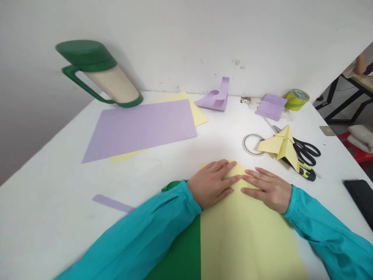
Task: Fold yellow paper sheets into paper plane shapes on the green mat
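Note:
A large sheet of yellow paper (244,237) lies in front of me, its far right corner angled inward near my fingers. My left hand (212,182) rests flat on its far end, fingers stretched toward the right. My right hand (269,188) presses on the right side of the same end with its fingers spread. The fingertips of both hands almost meet. Under the yellow sheet and my left sleeve, green paper (180,252) shows at the left.
Purple paper (142,126) lies over yellow sheets at the back left, by a green-and-beige thermos jug (113,81). On the right are a folded yellow paper plane (281,146), black-handled scissors (307,149), a tape ring (253,144), a tape roll (297,99) and a black phone-like object (359,198).

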{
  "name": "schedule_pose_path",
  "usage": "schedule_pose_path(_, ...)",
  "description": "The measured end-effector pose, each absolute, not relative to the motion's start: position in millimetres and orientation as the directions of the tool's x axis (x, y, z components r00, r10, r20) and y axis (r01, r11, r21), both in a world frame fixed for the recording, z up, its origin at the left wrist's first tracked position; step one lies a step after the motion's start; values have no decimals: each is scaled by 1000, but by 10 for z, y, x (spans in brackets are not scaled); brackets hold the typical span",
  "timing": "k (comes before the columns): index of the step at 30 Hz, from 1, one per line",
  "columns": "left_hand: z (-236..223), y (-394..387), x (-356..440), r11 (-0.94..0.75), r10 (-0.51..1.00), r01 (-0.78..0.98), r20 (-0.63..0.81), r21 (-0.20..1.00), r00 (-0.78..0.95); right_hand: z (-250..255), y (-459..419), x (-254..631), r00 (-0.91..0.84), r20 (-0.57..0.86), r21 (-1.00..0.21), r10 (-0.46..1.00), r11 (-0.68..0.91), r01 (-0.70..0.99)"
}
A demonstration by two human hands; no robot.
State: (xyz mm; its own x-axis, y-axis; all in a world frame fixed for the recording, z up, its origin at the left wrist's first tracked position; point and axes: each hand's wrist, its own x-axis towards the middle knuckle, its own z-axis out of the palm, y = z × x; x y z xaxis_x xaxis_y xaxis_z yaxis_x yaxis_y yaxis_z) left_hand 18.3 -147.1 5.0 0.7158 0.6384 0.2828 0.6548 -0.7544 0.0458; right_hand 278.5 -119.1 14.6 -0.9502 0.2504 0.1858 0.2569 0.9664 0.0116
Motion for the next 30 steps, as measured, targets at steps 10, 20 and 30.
schedule_pose_path(10,78,-1397,136,-770,631,634,229,69,741,148,-1195,2787,-953,156,27,260,963,268)
schedule_pose_path(20,93,-1389,144,-767,636,637,206,71,743,130,-1189,2799,-955,157,25,253,965,260)
schedule_pose_path(30,82,-1383,142,-774,627,628,232,80,744,143,-1224,2773,-945,206,10,256,965,263)
